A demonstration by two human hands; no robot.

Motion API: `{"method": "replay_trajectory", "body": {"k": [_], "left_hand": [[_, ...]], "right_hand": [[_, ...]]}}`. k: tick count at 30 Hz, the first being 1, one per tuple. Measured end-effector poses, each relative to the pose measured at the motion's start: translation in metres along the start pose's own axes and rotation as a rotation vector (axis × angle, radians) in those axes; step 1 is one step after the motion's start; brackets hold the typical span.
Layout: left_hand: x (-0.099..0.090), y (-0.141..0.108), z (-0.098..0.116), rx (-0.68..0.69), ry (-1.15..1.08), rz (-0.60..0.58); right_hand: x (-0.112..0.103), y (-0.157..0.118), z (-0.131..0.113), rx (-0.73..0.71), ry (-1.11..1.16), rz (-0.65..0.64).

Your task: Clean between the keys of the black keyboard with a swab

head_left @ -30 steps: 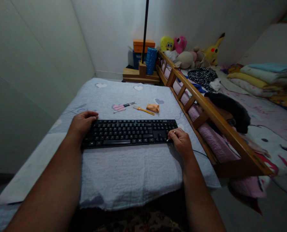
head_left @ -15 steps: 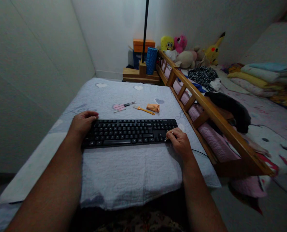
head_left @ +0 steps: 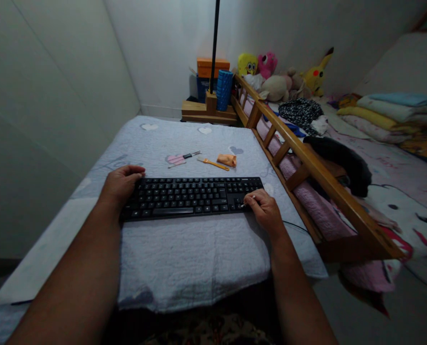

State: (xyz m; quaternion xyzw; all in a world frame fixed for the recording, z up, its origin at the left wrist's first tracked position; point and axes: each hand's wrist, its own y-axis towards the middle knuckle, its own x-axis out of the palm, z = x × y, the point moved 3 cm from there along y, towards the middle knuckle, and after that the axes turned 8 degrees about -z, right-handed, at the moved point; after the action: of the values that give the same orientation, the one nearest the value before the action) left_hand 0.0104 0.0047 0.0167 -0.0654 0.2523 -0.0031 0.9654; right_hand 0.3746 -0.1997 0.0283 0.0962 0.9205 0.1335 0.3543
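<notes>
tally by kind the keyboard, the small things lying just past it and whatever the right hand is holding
Keyboards: 1
Swab-like sticks: 2 (one in the right hand, one lying past the keyboard)
Black-handled tools: 1
Yellow-orange brushes: 1
Orange bundles: 1
Total: 6

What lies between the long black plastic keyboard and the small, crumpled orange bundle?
The head view shows a slim orange-handled brush on the pale cloth, its handle end between bundle and keyboard.
</notes>
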Motion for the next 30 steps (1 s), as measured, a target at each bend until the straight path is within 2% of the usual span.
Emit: {"method": "replay_trajectory", "body": {"k": [30], "left_hand": [[0.0002, 0.0056, -0.0081, -0.011, -0.036, -0.005]], "right_hand": [[0.0001, -0.0004, -0.0031, -0.046, 0.018, -0.065]]}}
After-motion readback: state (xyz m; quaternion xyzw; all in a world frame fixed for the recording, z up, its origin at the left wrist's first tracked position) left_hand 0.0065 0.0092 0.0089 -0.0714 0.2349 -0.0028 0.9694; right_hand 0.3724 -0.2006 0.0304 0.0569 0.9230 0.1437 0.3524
